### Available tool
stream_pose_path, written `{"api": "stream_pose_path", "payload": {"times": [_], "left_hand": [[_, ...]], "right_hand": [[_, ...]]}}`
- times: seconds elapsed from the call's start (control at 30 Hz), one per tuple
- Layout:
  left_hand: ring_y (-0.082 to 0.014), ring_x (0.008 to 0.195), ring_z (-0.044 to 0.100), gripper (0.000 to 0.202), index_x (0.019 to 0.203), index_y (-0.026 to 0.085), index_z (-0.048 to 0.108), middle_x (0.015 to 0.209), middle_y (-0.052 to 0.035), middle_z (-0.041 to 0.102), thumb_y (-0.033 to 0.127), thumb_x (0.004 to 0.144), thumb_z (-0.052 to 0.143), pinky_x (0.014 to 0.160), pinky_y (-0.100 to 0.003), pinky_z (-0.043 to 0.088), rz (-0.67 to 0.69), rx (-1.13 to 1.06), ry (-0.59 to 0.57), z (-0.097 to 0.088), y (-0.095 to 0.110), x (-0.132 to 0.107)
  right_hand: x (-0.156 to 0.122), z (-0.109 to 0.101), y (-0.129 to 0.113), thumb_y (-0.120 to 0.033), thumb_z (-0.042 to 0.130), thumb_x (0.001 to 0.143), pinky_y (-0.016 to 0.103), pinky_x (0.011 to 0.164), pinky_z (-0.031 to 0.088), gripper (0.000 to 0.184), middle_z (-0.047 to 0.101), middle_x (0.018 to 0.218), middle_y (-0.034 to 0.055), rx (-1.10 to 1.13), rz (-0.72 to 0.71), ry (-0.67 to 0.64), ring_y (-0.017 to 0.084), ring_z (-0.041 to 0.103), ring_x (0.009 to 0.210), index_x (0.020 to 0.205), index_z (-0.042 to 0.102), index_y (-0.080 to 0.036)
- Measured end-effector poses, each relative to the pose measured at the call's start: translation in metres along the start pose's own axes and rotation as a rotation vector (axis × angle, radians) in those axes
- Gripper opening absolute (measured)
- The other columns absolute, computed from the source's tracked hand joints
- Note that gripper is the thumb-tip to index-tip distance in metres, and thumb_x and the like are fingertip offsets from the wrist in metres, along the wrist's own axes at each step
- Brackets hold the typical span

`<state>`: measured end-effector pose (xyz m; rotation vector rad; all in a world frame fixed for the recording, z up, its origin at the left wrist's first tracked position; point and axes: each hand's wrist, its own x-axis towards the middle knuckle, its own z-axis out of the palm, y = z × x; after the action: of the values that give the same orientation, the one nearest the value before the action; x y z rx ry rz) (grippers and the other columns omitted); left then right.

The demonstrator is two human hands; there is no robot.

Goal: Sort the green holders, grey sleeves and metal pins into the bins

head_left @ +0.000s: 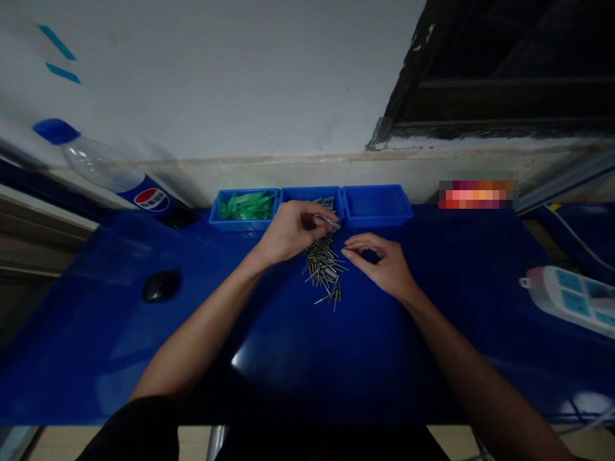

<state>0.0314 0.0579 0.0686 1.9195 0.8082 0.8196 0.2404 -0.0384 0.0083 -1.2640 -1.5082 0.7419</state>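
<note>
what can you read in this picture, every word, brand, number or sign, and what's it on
Bottle: a red, white and blue round sign like Pepsi's; its lettering is too small and blurred to quote.
Pixelated patch on the right: blocked out, unreadable.
Blue trays and plastic case: no writing that I can make out.
So no word or number reads clearly.

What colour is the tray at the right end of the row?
The right tray is blue; it shows best in the head view.
</note>
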Motion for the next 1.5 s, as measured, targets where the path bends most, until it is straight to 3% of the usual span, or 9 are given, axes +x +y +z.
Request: {"api": "stream_pose_path", "payload": {"times": [0.1,0.17,0.3,0.47,0.8,1.07,1.23,1.5], "left_hand": [[-0.0203,0.087,0.079,0.024,0.105,0.013,0.082,0.103,-0.0118,0.082,0.021,0.086,0.071,0.083,-0.032,0.065,-0.003,0.108,0.177,-0.007,-0.006,0.002],[-0.0213,0.088,0.079,0.027,0.111,0.013,0.081,0.107,-0.0125,0.082,0.022,0.088,0.07,0.084,-0.034,0.065,0.0,0.193,0.219,-0.012,-0.007,0.002],[-0.02,0.086,0.079,0.027,0.111,0.014,0.081,0.107,-0.011,0.083,0.025,0.091,0.068,0.083,-0.032,0.064,0.047,0.321,0.112,-0.018,-0.001,0.0],[-0.0176,0.081,0.077,0.023,0.105,0.014,0.082,0.099,-0.009,0.083,0.025,0.092,0.065,0.08,-0.03,0.062,0.106,0.333,-0.036,-0.016,0.01,-0.003],[-0.0175,0.08,0.076,0.022,0.106,0.015,0.082,0.096,-0.0086,0.083,0.02,0.091,0.066,0.078,-0.03,0.059,0.132,0.363,-0.059,-0.012,0.005,-0.003],[-0.0176,0.08,0.077,0.022,0.104,0.013,0.082,0.095,-0.0094,0.083,0.019,0.091,0.065,0.077,-0.03,0.058,0.146,0.355,-0.057,-0.013,0.007,-0.003],[-0.0176,0.08,0.076,0.022,0.104,0.014,0.082,0.096,-0.0089,0.083,0.019,0.091,0.065,0.078,-0.03,0.058,0.148,0.361,-0.064,-0.012,0.008,-0.004],[-0.0175,0.08,0.076,0.021,0.105,0.015,0.082,0.096,-0.0086,0.082,0.02,0.092,0.065,0.077,-0.03,0.058,0.149,0.363,-0.072,-0.012,0.009,-0.005]], "right_hand": [[-0.002,0.0,0.0,-0.025,0.077,0.088,0.036,0.075,0.057,0.009,0.081,0.091,0.0024,-0.13,-0.062,-0.089,0.019,0.074,0.077,0.097,0.078,-0.026],[-0.002,-0.002,-0.002,-0.023,0.076,0.089,0.036,0.075,0.056,0.01,0.08,0.09,0.0026,-0.155,-0.137,-0.144,0.019,0.072,0.078,0.098,0.077,-0.025],[-0.002,-0.005,-0.006,-0.024,0.075,0.092,0.039,0.081,0.053,0.006,0.077,0.089,0.0029,-0.184,-0.294,-0.261,0.021,0.069,0.083,0.098,0.075,-0.025],[-0.003,-0.004,-0.008,-0.029,0.077,0.093,0.043,0.091,0.05,0.006,0.074,0.095,0.0047,-0.299,-0.317,-0.38,0.023,0.067,0.09,0.098,0.077,-0.024],[-0.006,0.002,-0.001,-0.027,0.077,0.093,0.043,0.083,0.053,0.005,0.072,0.094,0.0075,-0.488,-0.316,-0.358,0.027,0.062,0.092,0.095,0.078,-0.024],[-0.005,0.001,0.003,-0.026,0.068,0.101,0.041,0.084,0.053,0.011,0.072,0.095,0.0072,-0.441,-0.345,-0.348,0.025,0.061,0.092,0.101,0.078,-0.022],[-0.005,0.002,0.006,-0.035,0.074,0.098,0.044,0.085,0.055,0.015,0.072,0.099,0.0095,-0.516,-0.354,-0.351,0.028,0.062,0.094,0.104,0.078,-0.021],[-0.003,0.001,0.0,-0.031,0.069,0.101,0.044,0.086,0.054,0.011,0.072,0.1,0.0092,-0.498,-0.354,-0.34,0.028,0.062,0.095,0.103,0.076,-0.022]]}}
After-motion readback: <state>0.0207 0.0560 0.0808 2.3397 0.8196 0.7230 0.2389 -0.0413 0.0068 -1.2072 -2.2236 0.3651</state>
